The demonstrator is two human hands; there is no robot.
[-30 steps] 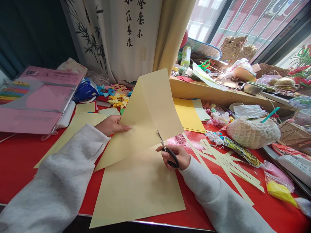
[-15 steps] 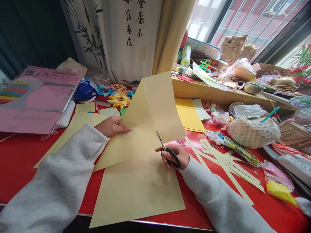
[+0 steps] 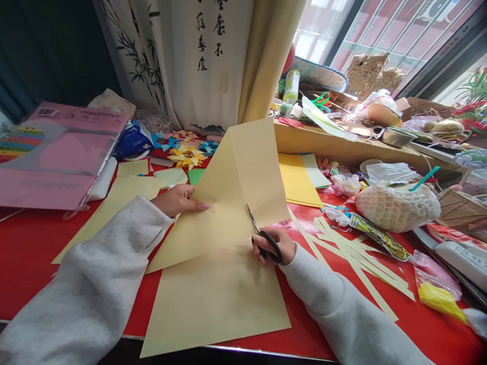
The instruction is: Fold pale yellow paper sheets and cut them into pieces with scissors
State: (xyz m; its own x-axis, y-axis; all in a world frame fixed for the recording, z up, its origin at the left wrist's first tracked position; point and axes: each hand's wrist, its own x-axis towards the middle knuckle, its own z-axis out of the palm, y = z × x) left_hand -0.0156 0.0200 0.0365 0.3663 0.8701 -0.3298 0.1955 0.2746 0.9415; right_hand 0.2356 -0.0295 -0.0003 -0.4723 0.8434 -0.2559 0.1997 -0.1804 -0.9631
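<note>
A pale yellow sheet of paper (image 3: 228,192) is held up at a tilt by its left side, pinched in my left hand (image 3: 182,201) with the thumb on top. A crease runs down its upper part. My right hand (image 3: 276,246) grips black-handled scissors (image 3: 274,248), whose blades point up and away against the sheet near its lower right. Whether the blades are apart is hard to tell. Beneath lies a second pale yellow sheet (image 3: 216,304), flat and reaching over the table's front edge.
Cut paper strips (image 3: 361,258) lie on the red table (image 3: 304,324) at right. More pale yellow paper (image 3: 102,218) is at left beside a pink paper pack (image 3: 76,152). Yellow sheets (image 3: 299,180), a foam-netted item (image 3: 397,208) and a cluttered sill (image 3: 323,139) stand behind.
The held sheet's top has dipped slightly and shifted a little to the right. My left hand has moved slightly right with it; my right hand and the scissors stay almost in place.
</note>
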